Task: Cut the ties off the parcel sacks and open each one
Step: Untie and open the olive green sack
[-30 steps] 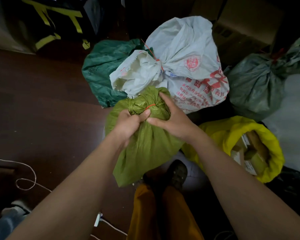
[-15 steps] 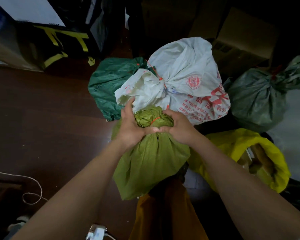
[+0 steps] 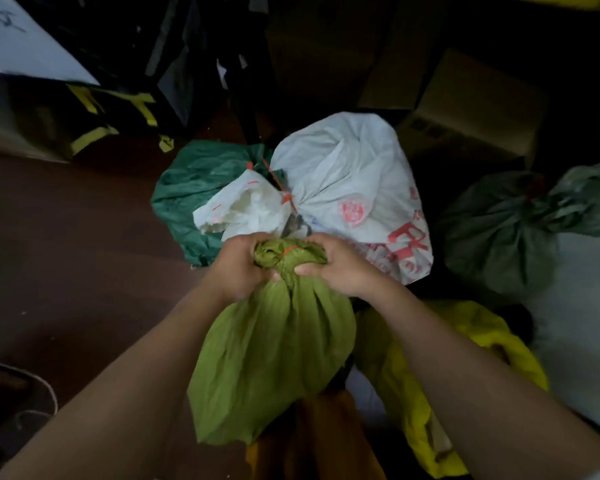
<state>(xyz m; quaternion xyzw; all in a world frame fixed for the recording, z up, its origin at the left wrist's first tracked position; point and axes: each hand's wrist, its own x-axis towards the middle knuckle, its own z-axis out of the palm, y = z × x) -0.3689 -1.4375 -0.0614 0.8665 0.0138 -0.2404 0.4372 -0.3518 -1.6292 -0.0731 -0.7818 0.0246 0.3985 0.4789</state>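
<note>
An olive-green sack stands in front of me, its gathered neck bound by a thin red tie. My left hand grips the neck from the left. My right hand grips it from the right, thumb pressed under the bunched top. Behind it lies a white sack with red print, its neck closed by a red tie. A dark green sack lies to the left of the white one. No cutting tool shows in either hand.
An opened yellow sack sits at the right, a grey-green tied sack beyond it. Cardboard boxes stand at the back, a black and yellow bag at the back left. A white cord lies on the dark wooden floor.
Both hands have closed tighter round the olive sack's neck, and the sack has been pulled closer. The view has tilted down, so the other sacks sit lower in frame.
</note>
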